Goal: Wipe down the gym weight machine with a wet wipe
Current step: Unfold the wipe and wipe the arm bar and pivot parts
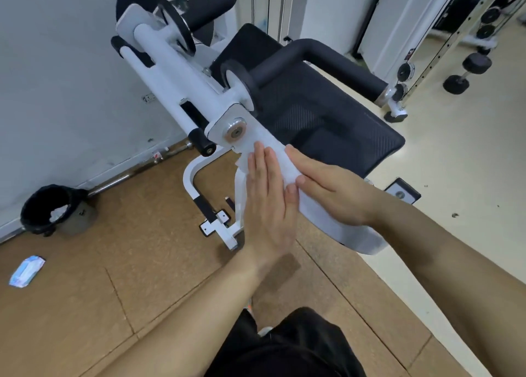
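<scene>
The white weight machine with a black padded seat and black roller fills the middle of the view. A white wet wipe lies draped over the machine's white arm just below its silver pivot bolt. My left hand lies flat against the left side of that arm, fingers straight, pressing the wipe. My right hand rests on the arm's upper right side with fingers and thumb laid over the wipe. Both hands touch at the thumbs.
A black bin lined with a bag stands by the wall at the left. A pack of wipes lies on the brown floor. Dumbbells and a rack stand at the back right. My dark shorts show at the bottom.
</scene>
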